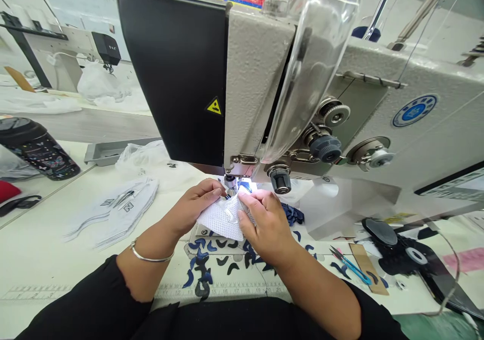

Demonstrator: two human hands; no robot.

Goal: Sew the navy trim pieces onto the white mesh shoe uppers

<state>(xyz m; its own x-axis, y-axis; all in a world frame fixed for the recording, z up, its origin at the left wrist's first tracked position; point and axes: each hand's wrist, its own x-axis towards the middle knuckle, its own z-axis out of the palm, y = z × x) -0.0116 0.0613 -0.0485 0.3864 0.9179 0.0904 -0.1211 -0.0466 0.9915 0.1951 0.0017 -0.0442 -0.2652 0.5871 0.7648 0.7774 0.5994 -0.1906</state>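
Note:
A white mesh fabric piece point(219, 218) lies under the presser foot point(230, 185) of a large beige sewing machine point(264, 73). My left hand point(196, 204) presses on the piece's left edge with curled fingers, a silver bangle on its wrist. My right hand point(264, 221) pinches the piece's right side close to the needle, fingers together. Several dark blue cut shapes point(212, 262) lie on the table just in front of the piece.
A stack of white cut pieces point(113, 211) lies at the left. A black patterned bottle point(38, 151) lies on its side at far left. Blue thread snips point(351, 265) rest at the right, near black parts point(401, 252). A second sewing machine point(75, 43) stands behind.

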